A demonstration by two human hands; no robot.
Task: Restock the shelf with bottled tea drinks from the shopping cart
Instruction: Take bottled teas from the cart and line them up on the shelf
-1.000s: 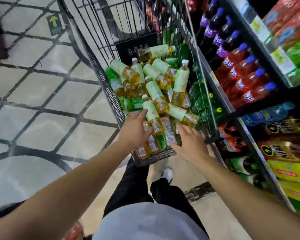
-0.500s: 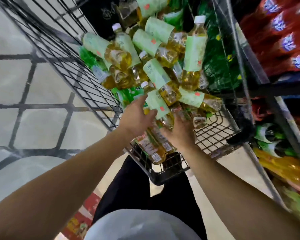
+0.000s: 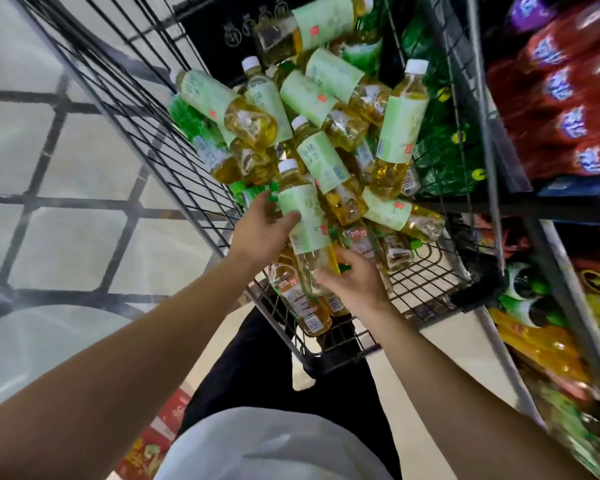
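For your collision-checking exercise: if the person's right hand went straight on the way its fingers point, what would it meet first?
The right hand points up-left at the pale-green-labelled tea bottle that the left hand grips; its fingertips seem to touch the bottle's base already, though depth is unclear.
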